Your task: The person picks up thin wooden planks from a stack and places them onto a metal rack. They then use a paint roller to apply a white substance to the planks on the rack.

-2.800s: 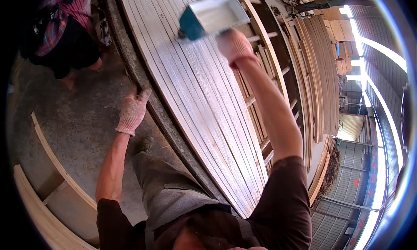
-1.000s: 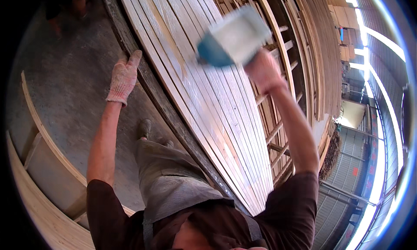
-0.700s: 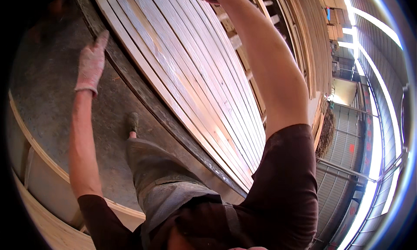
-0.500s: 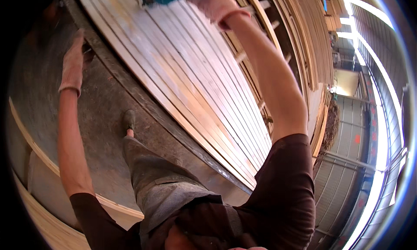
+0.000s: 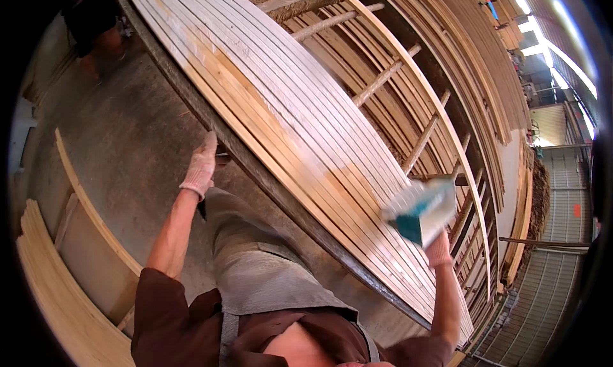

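A long bed of pale wooden strips (image 5: 281,105) lies side by side on a dark metal-edged bench (image 5: 268,182), part coated white and part bare wood. My right hand (image 5: 439,249), in a knit glove, grips a wide teal-and-white paint applicator (image 5: 418,210) pressed on the strips at the near right. My left hand (image 5: 202,164), also gloved, rests on the bench's dark edge with fingers extended.
Wooden racks (image 5: 396,73) with more strips stand behind the bench. A light plywood frame (image 5: 76,252) stands on the concrete floor (image 5: 121,131) at my left. Another person (image 5: 96,22) is at the top left. A corrugated wall (image 5: 555,265) is at right.
My right hand has swept the applicator from the far end of the strips back to the near right. My left hand has shifted along the bench edge toward me.
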### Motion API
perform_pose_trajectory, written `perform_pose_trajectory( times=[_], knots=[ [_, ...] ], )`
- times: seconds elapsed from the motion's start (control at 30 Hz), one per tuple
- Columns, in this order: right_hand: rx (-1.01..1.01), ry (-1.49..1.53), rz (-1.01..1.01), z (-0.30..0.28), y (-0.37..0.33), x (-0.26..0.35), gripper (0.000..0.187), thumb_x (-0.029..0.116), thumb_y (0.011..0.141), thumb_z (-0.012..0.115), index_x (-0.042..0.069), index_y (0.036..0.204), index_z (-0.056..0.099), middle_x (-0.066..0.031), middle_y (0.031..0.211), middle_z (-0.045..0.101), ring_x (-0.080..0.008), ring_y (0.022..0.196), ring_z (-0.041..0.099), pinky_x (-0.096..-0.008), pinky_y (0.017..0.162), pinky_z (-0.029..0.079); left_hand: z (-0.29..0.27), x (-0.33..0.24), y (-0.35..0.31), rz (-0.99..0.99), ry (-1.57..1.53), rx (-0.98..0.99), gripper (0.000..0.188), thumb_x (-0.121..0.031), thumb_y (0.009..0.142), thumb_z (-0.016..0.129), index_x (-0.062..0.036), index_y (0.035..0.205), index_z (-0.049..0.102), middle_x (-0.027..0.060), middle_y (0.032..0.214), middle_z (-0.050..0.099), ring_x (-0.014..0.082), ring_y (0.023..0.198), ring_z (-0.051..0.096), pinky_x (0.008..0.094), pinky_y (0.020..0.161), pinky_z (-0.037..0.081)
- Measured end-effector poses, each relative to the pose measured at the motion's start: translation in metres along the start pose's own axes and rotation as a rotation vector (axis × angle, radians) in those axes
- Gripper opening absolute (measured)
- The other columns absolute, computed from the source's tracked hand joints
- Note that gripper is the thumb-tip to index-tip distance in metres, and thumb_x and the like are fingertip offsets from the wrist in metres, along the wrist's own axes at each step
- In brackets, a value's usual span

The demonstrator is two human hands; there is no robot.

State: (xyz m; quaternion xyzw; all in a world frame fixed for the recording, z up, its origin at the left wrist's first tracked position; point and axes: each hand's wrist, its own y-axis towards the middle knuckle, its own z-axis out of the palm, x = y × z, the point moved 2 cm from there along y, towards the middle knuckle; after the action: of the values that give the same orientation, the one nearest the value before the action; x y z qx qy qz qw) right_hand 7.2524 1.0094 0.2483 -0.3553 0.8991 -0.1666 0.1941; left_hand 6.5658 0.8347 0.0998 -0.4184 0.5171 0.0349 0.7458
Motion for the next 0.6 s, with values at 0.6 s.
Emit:
perform_pose_trajectory(
  times=[0.6],
  knots=[
    [0.143, 0.082, 0.127, -0.062, -0.063, 0.016, 0.033, 0.02, 0.084, 0.072, 0.005, 0.113, 0.072, -0.0163, 0.106, 0.075, -0.0313, 0.1, 0.072, -0.043, 0.087, 0.056, 0.045, 0.022, -0.024, 0.067, 0.266, -0.094, 0.071, -0.06, 0.101, 0.06, 0.0073, 0.122, 0.07, 0.0138, 0.108, 0.074, 0.016, 0.101, 0.059, 0.036, 0.094, 0.05]
  ],
)
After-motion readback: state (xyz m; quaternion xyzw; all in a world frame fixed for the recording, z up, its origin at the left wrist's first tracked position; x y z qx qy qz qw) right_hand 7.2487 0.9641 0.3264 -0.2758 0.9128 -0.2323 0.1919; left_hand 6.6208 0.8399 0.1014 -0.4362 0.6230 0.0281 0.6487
